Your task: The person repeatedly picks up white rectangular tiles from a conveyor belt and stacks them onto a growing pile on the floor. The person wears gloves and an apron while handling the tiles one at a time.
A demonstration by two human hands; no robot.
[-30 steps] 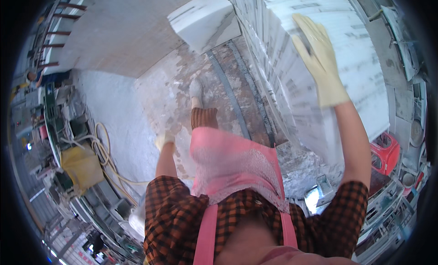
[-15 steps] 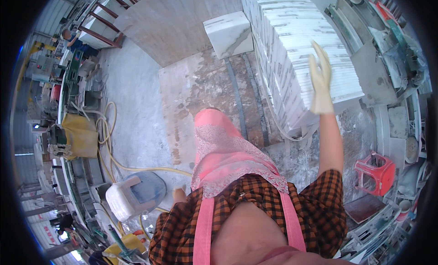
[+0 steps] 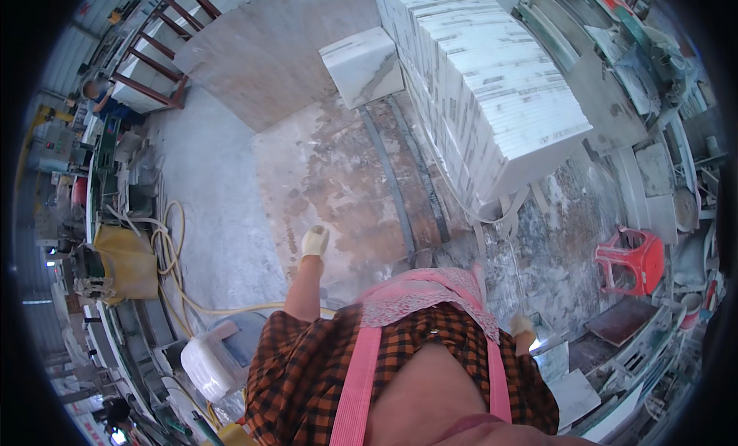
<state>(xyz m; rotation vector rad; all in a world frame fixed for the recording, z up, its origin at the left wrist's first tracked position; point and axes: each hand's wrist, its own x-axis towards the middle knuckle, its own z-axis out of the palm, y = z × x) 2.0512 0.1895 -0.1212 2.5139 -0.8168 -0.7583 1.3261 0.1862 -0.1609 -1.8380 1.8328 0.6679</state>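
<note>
My left hand [image 3: 314, 241], in a cream glove, is held out in front over the stained floor. Its fingers look curled in, and I see nothing in them. Low at my right side is my right hand [image 3: 523, 325], gloved too; its fingers are mostly turned from sight. Neither hand touches the long stack of white, grey-veined marble tiles [image 3: 511, 85] standing ahead to the right. A separate white marble block [image 3: 369, 66] stands at the stack's far left end.
A red plastic stool [image 3: 642, 261] stands at the right. At the left are a yellow hose [image 3: 173, 261], a yellow cloth [image 3: 127, 261] and a plastic-wrapped white seat [image 3: 207, 365]. Two dark strips [image 3: 387, 169] run along the floor. Another person [image 3: 104, 100] is far left.
My right hand has left the tile stack and dropped to my side. My left hand has swung forward and up. My view has shifted, and the stack sits further left in it.
</note>
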